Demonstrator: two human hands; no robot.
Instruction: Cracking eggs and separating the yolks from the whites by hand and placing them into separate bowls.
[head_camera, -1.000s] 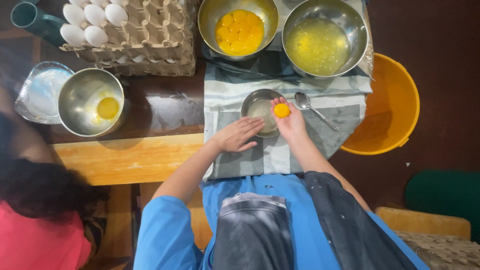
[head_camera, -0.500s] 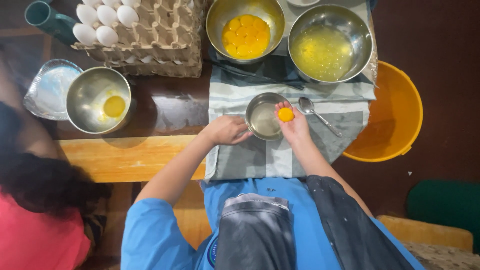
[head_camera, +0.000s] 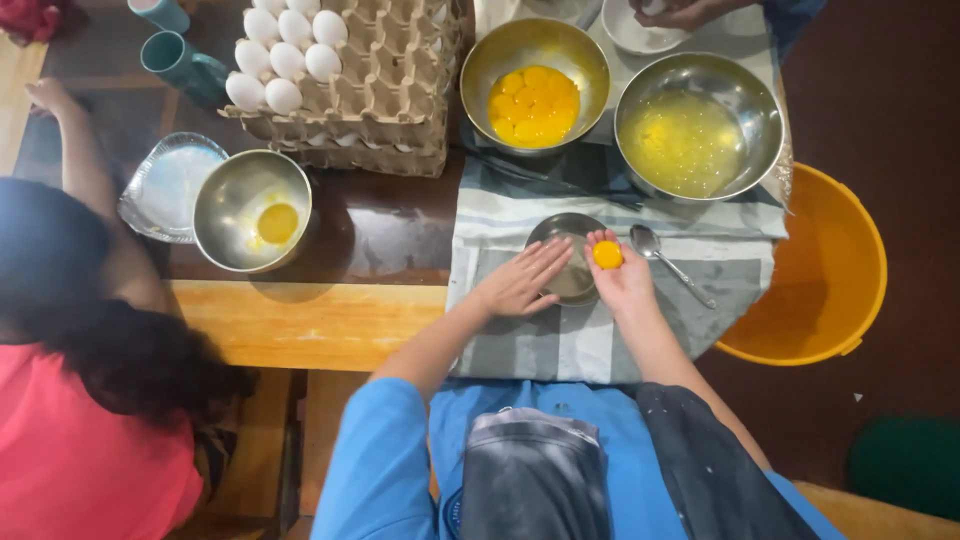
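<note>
My right hand (head_camera: 622, 280) is cupped palm up around a round egg yolk (head_camera: 607, 255), just over the right rim of a small steel bowl (head_camera: 560, 232) on a striped cloth (head_camera: 560, 345). My left hand (head_camera: 524, 280) lies flat with fingers apart against that bowl's left rim. Beyond them stand a steel bowl of several yolks (head_camera: 535, 100) and a larger steel bowl of egg whites (head_camera: 698, 128). A metal spoon (head_camera: 668, 259) lies on the cloth to the right of my right hand.
A stacked cardboard egg tray (head_camera: 385, 90) holds several white eggs (head_camera: 285, 60). Another steel bowl with one yolk (head_camera: 252, 210) sits left, next to a person in red (head_camera: 90, 440). An orange bucket (head_camera: 820, 280) stands right. Another person's hand (head_camera: 690, 12) reaches in at the top.
My right hand with the yolk has held over the small bowl. My left hand has shifted from the cloth beside the bowl to rest against its rim.
</note>
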